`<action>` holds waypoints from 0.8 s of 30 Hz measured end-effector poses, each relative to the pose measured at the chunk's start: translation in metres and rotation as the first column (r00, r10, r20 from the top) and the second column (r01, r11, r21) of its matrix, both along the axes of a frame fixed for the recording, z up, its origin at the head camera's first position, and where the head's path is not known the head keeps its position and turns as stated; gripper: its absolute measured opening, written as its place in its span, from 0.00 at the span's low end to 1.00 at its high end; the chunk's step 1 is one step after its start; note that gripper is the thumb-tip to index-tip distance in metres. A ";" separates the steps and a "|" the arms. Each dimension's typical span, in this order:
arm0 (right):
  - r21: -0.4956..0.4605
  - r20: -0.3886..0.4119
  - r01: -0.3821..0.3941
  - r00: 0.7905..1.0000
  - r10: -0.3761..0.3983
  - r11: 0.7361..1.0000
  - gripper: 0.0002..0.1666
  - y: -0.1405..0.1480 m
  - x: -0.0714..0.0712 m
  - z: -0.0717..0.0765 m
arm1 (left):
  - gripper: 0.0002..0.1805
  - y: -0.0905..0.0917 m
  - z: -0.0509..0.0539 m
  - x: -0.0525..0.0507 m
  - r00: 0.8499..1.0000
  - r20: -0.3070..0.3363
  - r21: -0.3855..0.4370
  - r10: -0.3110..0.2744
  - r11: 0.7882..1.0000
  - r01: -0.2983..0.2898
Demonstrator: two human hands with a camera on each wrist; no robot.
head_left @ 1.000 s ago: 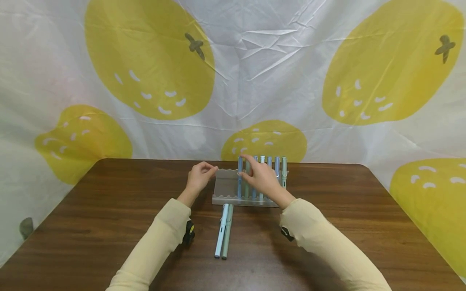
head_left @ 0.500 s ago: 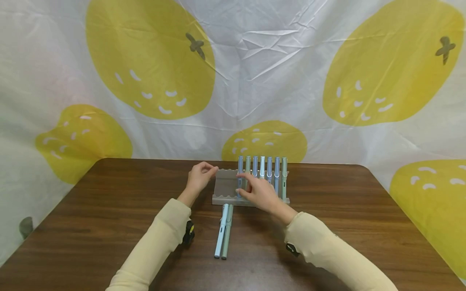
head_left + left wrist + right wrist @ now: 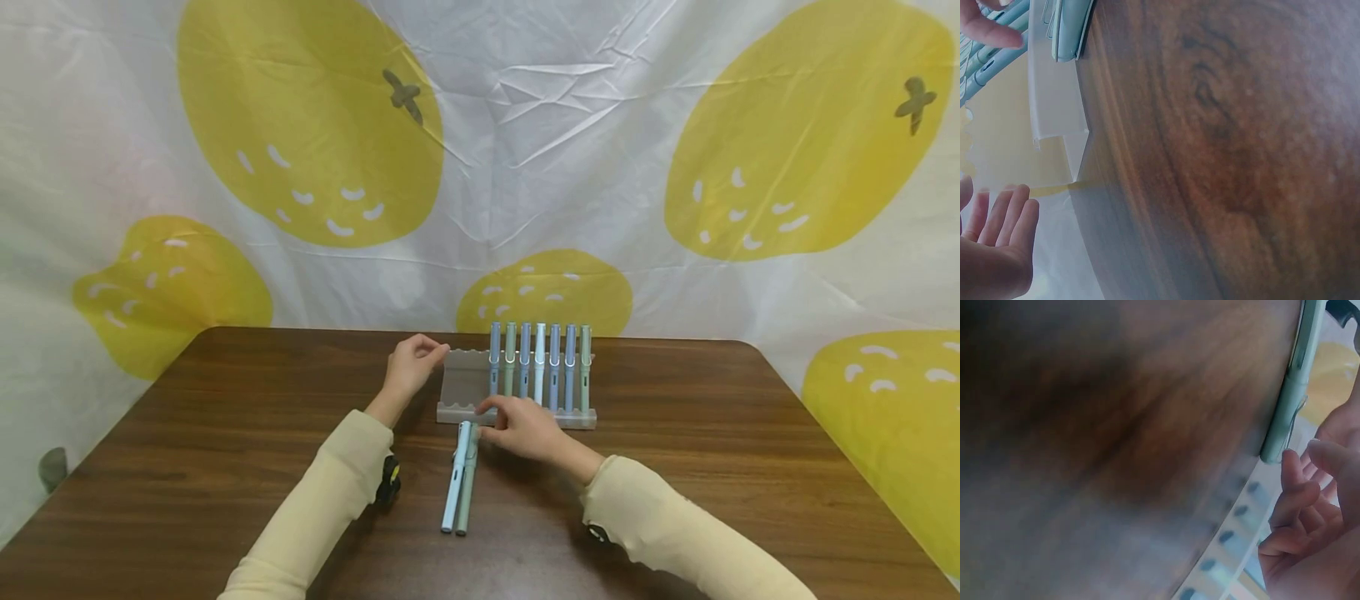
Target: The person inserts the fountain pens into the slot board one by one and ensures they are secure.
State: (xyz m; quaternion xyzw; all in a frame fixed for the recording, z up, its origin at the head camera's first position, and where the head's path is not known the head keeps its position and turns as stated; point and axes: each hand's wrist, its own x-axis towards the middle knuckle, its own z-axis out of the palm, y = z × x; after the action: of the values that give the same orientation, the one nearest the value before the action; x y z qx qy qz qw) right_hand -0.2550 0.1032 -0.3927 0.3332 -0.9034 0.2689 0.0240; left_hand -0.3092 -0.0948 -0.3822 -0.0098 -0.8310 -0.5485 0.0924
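A clear pen rack (image 3: 463,383) with scalloped edges stands at the table's far middle. Several capped pens (image 3: 555,367), in blues and greens, lean upright in its right part. Thumb and index finger of my left hand (image 3: 408,367) pinch the rack's upper left corner; the other fingers look fairly straight in the left wrist view. In front of the rack lie a light blue pen (image 3: 456,479) and a green pen (image 3: 467,492), side by side. My right hand (image 3: 525,429) is at the green pen's cap end, thumb and index finger apart, holding nothing.
The dark wooden table (image 3: 712,450) spreads around the rack. Behind it hangs a white cloth (image 3: 352,292) printed with large yellow lemons. Black wrist straps (image 3: 388,479) sit at the sleeves.
My right hand has come down from the leftmost blue pen in the rack toward the green pen on the table. The left hand has stayed at the rack's corner.
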 end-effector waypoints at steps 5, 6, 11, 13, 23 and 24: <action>0.044 0.056 -0.004 0.998 0.001 0.999 0.17 -0.003 0.003 -0.002 | 0.13 0.000 0.000 0.001 1.000 0.005 -0.003 -0.005 1.000 0.005; 0.053 0.067 -0.001 0.998 -0.002 0.999 0.18 -0.004 0.003 -0.002 | 0.13 0.000 0.001 0.001 1.000 0.003 -0.002 -0.006 1.000 0.006; 0.089 0.095 0.018 0.995 -0.026 0.996 0.22 -0.005 0.006 -0.001 | 0.13 0.000 0.001 0.002 1.000 -0.005 0.000 -0.011 1.000 0.011; 0.100 0.097 0.020 0.995 -0.029 0.995 0.24 -0.005 0.007 -0.001 | 0.13 0.000 0.002 0.002 1.000 -0.004 0.000 -0.012 1.000 0.012; 0.128 0.121 -0.055 0.992 0.040 0.990 0.27 -0.004 0.008 0.002 | 0.12 0.000 0.001 0.002 1.000 0.001 -0.005 -0.007 1.000 0.007; 0.125 0.126 -0.073 0.990 0.057 0.989 0.27 -0.004 0.008 0.002 | 0.12 0.000 0.001 0.002 1.000 0.002 -0.005 -0.007 1.000 0.007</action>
State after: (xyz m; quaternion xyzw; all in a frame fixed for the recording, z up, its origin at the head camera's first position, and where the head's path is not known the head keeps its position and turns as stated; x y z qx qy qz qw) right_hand -0.2471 0.0989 -0.3907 0.3464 -0.9073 0.2301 -0.0619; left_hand -0.3069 -0.0946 -0.3807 -0.0126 -0.8323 -0.5469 0.0895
